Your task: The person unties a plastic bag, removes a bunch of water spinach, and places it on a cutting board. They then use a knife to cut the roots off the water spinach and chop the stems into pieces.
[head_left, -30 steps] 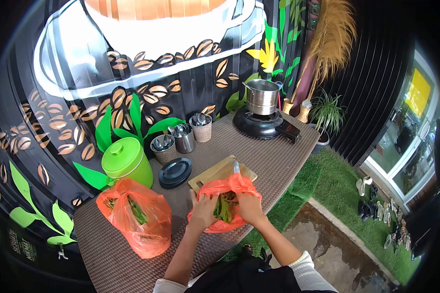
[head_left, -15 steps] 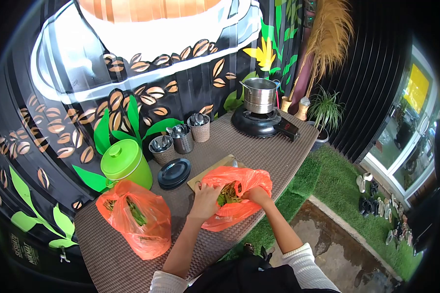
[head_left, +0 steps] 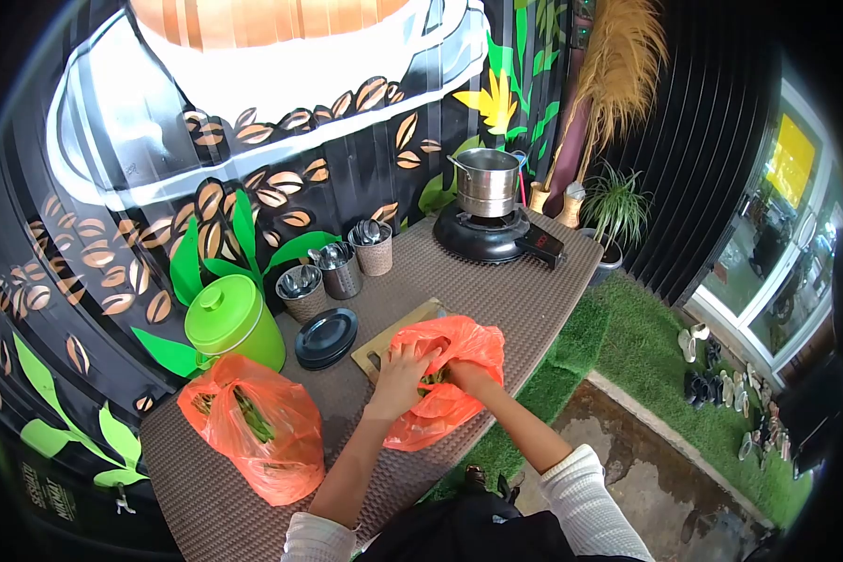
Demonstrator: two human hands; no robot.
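Observation:
An orange plastic bag (head_left: 426,426) with green leafy vegetables inside lies near the table's front edge, its mouth facing up. At the bag's left rim, my left hand (head_left: 403,377) has its fingers curled over the plastic and grips it. My right hand (head_left: 466,377) reaches into the mouth from the right; its fingers are hidden among plastic and greens. Partly under the bag is a wooden cutting board (head_left: 373,360). To the left stands a second orange plastic bag (head_left: 276,459), with green stems showing through it.
Behind the bags are a green lidded container (head_left: 239,323), stacked dark plates (head_left: 326,337) and several cutlery holders (head_left: 343,272). A steel pot (head_left: 488,183) sits on a black portable stove (head_left: 482,236) at the table's far end. Shoes (head_left: 731,389) line the grass at right.
My right hand has moved left and deeper into the bag's mouth, and the greens are now more covered. The view has shifted slightly.

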